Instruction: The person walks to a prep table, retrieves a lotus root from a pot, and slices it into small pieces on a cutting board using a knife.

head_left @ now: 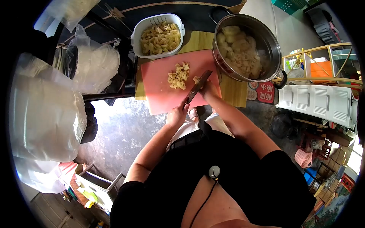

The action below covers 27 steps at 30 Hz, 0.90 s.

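My left hand [177, 114] is wrapped around the handle of a knife [199, 86], whose dark, broad blade slants up to the right over a pink cutting board [159, 100]. Close against the blade's right side is my right hand [208, 91], its fingers curled and partly hidden by the knife; what they hold is hidden. A small pale piece of food [196, 79] lies at the blade's left edge. Further left on the board sits a loose pile of cut, pale yellowish food pieces [178, 76].
A white basin [137, 45] of similar cut pieces stands behind the board. At the back right, a large metal pot [274, 47] holds pale lumps, overlapping the wooden surface [234, 93]. Plastic bags [49, 117] hang at left; white drawers [317, 103] stand at right.
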### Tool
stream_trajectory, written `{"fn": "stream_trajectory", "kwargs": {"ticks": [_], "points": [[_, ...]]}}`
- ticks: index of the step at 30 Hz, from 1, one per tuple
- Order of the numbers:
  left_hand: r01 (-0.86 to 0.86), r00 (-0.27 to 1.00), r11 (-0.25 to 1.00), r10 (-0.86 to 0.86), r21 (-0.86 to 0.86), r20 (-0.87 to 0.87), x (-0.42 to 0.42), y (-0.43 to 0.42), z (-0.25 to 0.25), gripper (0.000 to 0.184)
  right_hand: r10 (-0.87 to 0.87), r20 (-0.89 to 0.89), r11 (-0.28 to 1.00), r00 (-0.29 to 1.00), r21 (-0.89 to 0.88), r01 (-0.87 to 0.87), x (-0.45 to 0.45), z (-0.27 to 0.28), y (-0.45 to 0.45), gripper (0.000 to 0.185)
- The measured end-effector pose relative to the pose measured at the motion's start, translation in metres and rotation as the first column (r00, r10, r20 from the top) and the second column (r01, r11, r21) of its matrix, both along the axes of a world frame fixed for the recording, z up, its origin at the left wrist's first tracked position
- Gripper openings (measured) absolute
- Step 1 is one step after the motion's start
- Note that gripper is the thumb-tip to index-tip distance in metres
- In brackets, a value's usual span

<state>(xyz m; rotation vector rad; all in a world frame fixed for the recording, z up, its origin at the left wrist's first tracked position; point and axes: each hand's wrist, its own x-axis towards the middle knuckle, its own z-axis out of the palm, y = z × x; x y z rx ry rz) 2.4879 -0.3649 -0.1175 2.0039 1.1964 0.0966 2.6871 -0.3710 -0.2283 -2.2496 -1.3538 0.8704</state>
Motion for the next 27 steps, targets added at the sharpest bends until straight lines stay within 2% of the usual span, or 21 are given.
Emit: {"fn": "stream_trajectory", "kwargs": {"ticks": [2,3,5,8,9,11,12,13,16,17,20,21,23,24,25,26,27], "points": [[0.012,0.999,0.995,-0.016,0.103,0.044,-0.004,-0.003,-0.017,0.039,-0.031,-0.019,0.998,0.999,-0.062,0.03,-0.001,0.034,0.003,0.058],[-0.034,0.994,0.998,0.04,-0.06,0.098,-0.004,0.0,-0.021,0.039,-0.025,-0.009,0.994,1.0,-0.103,0.024,-0.003,0.054,0.007,0.06],[-0.102,0.969,0.919,0.179,-0.381,0.172,-0.003,0.01,-0.026,0.04,-0.005,0.008,0.983,1.0,-0.183,0.007,-0.008,0.085,0.016,0.066],[-0.18,0.972,0.801,0.233,-0.57,0.021,-0.003,0.022,-0.001,0.038,0.05,0.05,0.968,0.998,-0.247,-0.036,-0.007,0.081,0.023,0.062],[-0.175,0.938,0.736,0.327,-0.654,0.118,-0.004,0.021,0.001,0.035,0.027,0.007,0.966,1.0,-0.257,-0.024,-0.004,0.073,0.024,0.062],[-0.179,0.864,0.582,0.478,-0.793,0.157,-0.008,0.02,0.002,0.036,-0.019,-0.078,0.96,0.997,-0.281,-0.004,0.004,0.054,0.021,0.062],[-0.168,0.818,0.494,0.553,-0.853,0.16,-0.012,0.019,0.003,0.037,0.004,-0.095,0.978,0.995,-0.206,-0.023,0.005,0.051,0.019,0.062],[-0.138,0.821,0.5,0.541,-0.855,0.184,-0.015,0.019,0.001,0.038,0.027,-0.111,0.991,0.993,-0.128,-0.041,0.006,0.049,0.018,0.062],[-0.218,0.81,0.506,0.571,-0.835,0.134,-0.019,0.022,0.003,0.038,-0.033,-0.244,0.998,0.969,0.037,0.044,0.006,0.038,0.013,0.062],[-0.229,0.831,0.581,0.535,-0.781,0.154,-0.02,0.023,0.003,0.036,-0.073,-0.304,0.992,0.95,0.073,0.1,0.006,0.03,0.01,0.062],[-0.23,0.893,0.773,0.41,-0.591,0.188,-0.021,0.024,0.003,0.041,-0.071,-0.132,0.989,0.989,0.123,0.087,0.007,-0.014,0.001,0.063],[-0.204,0.899,0.867,0.35,-0.455,0.263,-0.019,0.021,0.002,0.042,-0.07,-0.165,0.987,0.984,0.132,0.093,0.006,-0.018,0.0,0.063],[-0.201,0.925,0.903,0.303,-0.379,0.231,-0.014,0.014,0.002,0.037,-0.064,-0.231,0.983,0.971,0.154,0.102,0.004,-0.024,0.0,0.062],[-0.197,0.936,0.921,0.279,-0.337,0.214,-0.011,0.012,0.004,0.035,-0.109,-0.212,0.992,0.971,0.03,0.118,0.002,-0.01,0.003,0.061],[-0.141,0.969,0.965,0.181,-0.222,0.169,-0.007,0.011,-0.006,0.036,-0.152,-0.186,0.986,0.971,-0.093,0.136,-0.001,0.021,0.008,0.06],[-0.009,0.997,0.995,0.017,-0.102,0.076,-0.008,0.013,-0.027,0.037,-0.189,-0.154,0.965,0.97,-0.213,0.154,-0.003,0.039,0.012,0.058],[-0.052,0.998,0.989,0.057,-0.141,0.027,-0.006,0.01,-0.025,0.039,-0.099,0.015,0.985,0.995,-0.138,0.1,-0.005,0.013,0.011,0.059]]}}
